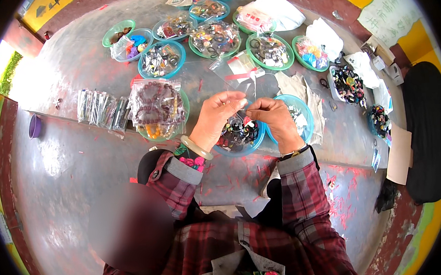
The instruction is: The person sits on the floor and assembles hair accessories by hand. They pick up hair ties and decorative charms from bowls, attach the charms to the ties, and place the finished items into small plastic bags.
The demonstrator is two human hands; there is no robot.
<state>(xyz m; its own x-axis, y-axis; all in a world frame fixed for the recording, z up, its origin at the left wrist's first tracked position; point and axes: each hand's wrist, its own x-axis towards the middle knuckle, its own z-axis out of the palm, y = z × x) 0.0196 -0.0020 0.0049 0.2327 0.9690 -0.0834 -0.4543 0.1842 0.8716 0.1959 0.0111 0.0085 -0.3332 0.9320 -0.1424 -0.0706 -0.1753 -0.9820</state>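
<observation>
Grey floor [61, 199]; both hands [216, 118] [276, 121] pinched (contents unclear).

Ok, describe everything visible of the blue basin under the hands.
The basin is round and blue, apparently plastic, standing upright. Small, mostly dark pieces with red and white bits lie in it. The left hand and right hand hang over its far side, partly hiding it. Another blue basin stands close on its right; whether they touch is unclear.

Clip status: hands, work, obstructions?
Left hand, right hand: pinching, close together over trinkets in blue basin. Anything held too small to tell. Clear bag beyond, not blocking.
</observation>
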